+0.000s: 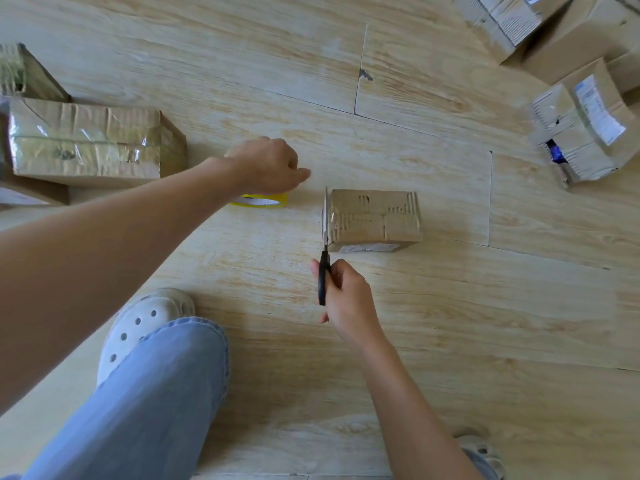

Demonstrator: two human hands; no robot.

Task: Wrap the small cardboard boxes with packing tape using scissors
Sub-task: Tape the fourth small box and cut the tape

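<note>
From my remote seat, the widest thing on the feed is the pale wood-plank floor (450, 323), which carries everything else. A leg in blue jeans (138, 403) fills the lower left, ending in a white perforated shoe (145, 320) planted on the boards.

At the left edge lies a large cardboard box (86, 143), creased and glossy with clear tape, with more cardboard behind and beneath it. In the upper right corner I see a cluster of labelled cartons (581, 126), well apart from the work.

The small cardboard box (375, 216) sits on the floor near the centre, its top crossed with shiny tape and a label on its near side.

The left hand (266, 164) reaches in from the left, knuckles up and fingers curled, right over the tape roll. I cannot tell whether the fingers actually clasp it, as the hand hides that.

The right hand (346, 292) is wrapped around the black handles of the scissors (324, 251). The blades point away from me and run along the small box's left side, seemingly touching it.

The yellow tape roll (263, 199) shows beneath the left hand, to the left of the small box and apart from it.
</note>
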